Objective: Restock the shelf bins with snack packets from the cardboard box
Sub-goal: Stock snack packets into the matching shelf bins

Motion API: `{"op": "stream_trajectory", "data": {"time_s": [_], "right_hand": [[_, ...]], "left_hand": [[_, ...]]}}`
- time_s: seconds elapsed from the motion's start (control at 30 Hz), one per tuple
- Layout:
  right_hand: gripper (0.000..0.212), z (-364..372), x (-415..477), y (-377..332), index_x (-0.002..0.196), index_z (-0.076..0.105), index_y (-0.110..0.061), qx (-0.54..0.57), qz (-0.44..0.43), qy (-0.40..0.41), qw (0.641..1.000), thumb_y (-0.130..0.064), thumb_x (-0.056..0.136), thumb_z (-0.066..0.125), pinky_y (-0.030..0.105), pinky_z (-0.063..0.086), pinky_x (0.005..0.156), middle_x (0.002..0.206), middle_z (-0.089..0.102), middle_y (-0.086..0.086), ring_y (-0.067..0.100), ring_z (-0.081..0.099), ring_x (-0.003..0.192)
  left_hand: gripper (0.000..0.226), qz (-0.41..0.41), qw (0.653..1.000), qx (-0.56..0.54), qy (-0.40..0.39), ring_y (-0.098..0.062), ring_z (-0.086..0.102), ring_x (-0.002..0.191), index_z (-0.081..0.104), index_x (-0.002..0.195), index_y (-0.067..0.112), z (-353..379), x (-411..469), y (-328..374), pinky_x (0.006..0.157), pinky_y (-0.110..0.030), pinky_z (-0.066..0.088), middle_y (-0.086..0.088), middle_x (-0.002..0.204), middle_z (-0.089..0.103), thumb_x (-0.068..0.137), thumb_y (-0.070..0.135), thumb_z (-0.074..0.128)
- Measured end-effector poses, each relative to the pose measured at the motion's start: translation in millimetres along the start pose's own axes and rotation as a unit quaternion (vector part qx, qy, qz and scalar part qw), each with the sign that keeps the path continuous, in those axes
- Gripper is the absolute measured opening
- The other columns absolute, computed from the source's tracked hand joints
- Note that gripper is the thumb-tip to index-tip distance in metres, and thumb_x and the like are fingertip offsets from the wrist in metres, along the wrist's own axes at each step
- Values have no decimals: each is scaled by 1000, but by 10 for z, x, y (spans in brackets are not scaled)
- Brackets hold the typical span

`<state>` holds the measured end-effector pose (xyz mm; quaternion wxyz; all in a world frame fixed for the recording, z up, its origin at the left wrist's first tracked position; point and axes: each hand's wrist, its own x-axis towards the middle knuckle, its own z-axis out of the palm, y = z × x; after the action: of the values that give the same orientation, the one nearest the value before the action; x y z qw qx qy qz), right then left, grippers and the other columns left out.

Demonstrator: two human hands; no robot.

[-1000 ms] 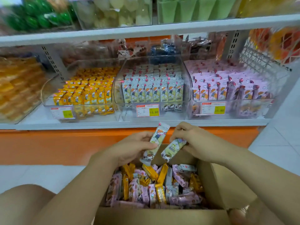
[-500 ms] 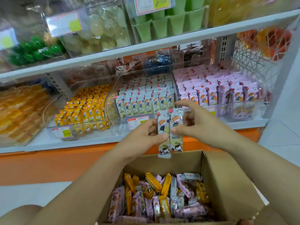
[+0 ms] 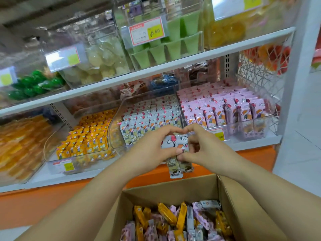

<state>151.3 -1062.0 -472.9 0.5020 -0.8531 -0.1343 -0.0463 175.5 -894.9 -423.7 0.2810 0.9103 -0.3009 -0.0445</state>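
Packets (image 3: 179,165), two white ones, stand upright side by side, pinched between the thumbs and curled fingers of the left hand (image 3: 151,150) and right hand (image 3: 206,150), likely squared together so they slot in as one. Just beyond the fingertips sits the white bin (image 3: 113,131), whose rows match their print; yellow bin (image 3: 52,160) and pink bin (image 3: 264,126) flank it. Below the fingers, the box (image 3: 173,186) holds loose packets (image 3: 173,221).

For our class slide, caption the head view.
Left hand and right hand hold two white snack packets before the middle bin.
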Motion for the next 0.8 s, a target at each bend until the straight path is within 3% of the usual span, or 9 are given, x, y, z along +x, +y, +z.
{"op": "stream_trajectory", "data": {"time_s": [0.07,0.13,0.2,0.27,0.37,0.5,0.57,0.63,0.8], "right_hand": [[53,-72,49,-21,117,38,-31,14,-8,24,1000,-26,79,75,15,41,57,77,57,-8,3,50,58],[57,-191,111,5,124,38,-33,-18,-6,56,998,-29,80,73,21,46,70,103,59,-11,5,55,72],[61,-295,165,99,136,37,-28,-106,8,72,992,-33,84,69,24,43,83,127,51,-8,7,55,94],[66,-326,205,228,142,35,-20,-206,30,53,977,-34,86,66,29,36,100,144,39,-1,15,44,123],[68,-249,230,335,145,32,-18,-266,74,-3,961,-34,87,64,35,31,110,150,31,2,21,31,136],[67,-189,252,343,144,33,-18,-275,87,-8,957,-36,87,63,38,36,107,145,37,0,21,34,132],[68,-183,271,345,144,33,-19,-272,91,-10,958,-37,87,63,37,36,107,144,36,0,21,33,133],[68,-174,291,358,144,32,-19,-274,90,-13,957,-38,87,63,37,37,106,144,35,-1,21,33,133],[68,-159,329,388,145,31,-20,-286,91,-11,954,-40,87,62,39,36,108,144,34,0,23,31,134]], "left_hand": [[27,1,999,26,34,-5,55,92,57,109,35,-62,57,-23,81,-22,46,24,94,57,85,31,68],[18,-10,994,44,100,-11,59,83,58,99,31,-198,150,-60,75,-25,47,12,90,62,84,31,68],[17,-23,983,29,179,-4,60,78,58,99,28,-360,277,-103,71,-22,48,15,88,62,86,28,68],[19,-36,976,22,216,-6,61,79,55,101,31,-455,421,-132,69,-26,50,17,89,62,87,27,67],[24,-57,982,61,171,-15,62,88,58,110,24,-401,699,-279,69,-28,47,4,105,65,88,27,67],[40,-100,993,61,33,-29,59,110,54,125,16,-211,1024,-458,87,-36,50,-9,134,55,88,28,66],[48,-103,992,68,-21,-27,54,119,50,132,13,-99,1121,-503,97,-31,43,-8,144,45,89,27,65],[51,-102,989,96,-39,-24,48,125,47,136,11,18,1183,-563,93,-21,34,-7,145,44,90,27,64],[53,-124,988,89,-15,-27,48,124,50,135,13,225,1267,-733,103,-30,36,-13,141,42,87,26,69]]}}
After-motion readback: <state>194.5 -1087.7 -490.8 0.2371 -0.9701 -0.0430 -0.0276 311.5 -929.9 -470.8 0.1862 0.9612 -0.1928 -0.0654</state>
